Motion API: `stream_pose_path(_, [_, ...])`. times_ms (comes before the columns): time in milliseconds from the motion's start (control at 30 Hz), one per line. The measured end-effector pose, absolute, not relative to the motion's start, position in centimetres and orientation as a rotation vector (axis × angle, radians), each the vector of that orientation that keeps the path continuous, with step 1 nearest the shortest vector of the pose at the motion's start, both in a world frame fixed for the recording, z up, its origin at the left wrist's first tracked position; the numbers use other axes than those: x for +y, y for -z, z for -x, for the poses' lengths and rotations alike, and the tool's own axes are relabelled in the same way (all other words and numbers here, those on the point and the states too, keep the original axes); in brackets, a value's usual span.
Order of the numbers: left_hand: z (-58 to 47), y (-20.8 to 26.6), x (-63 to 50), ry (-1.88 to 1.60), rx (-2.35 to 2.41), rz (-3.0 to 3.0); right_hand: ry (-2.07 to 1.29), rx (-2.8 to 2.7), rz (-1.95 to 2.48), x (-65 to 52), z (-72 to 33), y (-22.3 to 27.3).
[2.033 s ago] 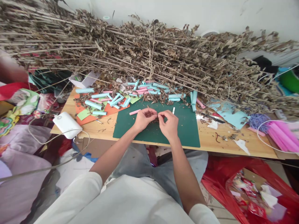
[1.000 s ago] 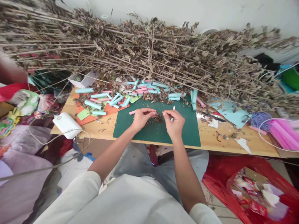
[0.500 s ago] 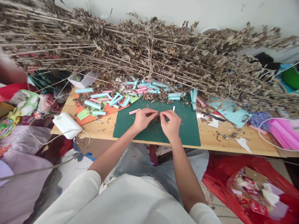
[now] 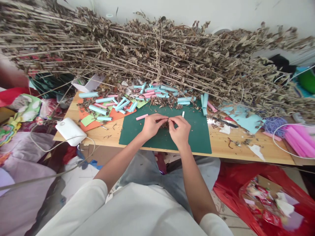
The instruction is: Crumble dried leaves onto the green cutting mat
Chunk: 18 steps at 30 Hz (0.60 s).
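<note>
Left hand [image 4: 151, 126], right hand [image 4: 180, 131], mid-frame: drawn together since a second ago, each pinched, contents indiscernible; crumbled leaves [image 4: 164, 126] between them on green mat [image 4: 198, 134]; suggests close fingertip work again

Open mat: strip of green cutting mat [image 4: 198, 132] to the right of the right hand [image 4: 180, 129], plus its near-left corner below the pink paper roll [image 4: 142, 117]. Far edge blocked by blue paper rolls [image 4: 97, 110], then the dried plant bundle [image 4: 157, 55] piled across the desk's [image 4: 273, 154] back. White power bank [image 4: 71, 131] and cable [image 4: 94, 147] obstruct far left; black pen-like tool [image 4: 230, 124], right.
</note>
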State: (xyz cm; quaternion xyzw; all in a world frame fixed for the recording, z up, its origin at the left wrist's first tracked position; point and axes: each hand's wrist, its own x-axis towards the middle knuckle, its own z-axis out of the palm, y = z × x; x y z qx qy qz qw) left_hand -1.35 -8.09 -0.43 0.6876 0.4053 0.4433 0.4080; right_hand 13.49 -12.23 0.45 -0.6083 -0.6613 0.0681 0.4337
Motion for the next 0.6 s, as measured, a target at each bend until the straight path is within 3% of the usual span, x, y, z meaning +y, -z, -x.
stream_pose_path(600, [0.99, 1.07, -7.7, -1.104, 1.06, -1.282, -0.287, -1.538, 1.524, -12.05, -13.5, -0.45])
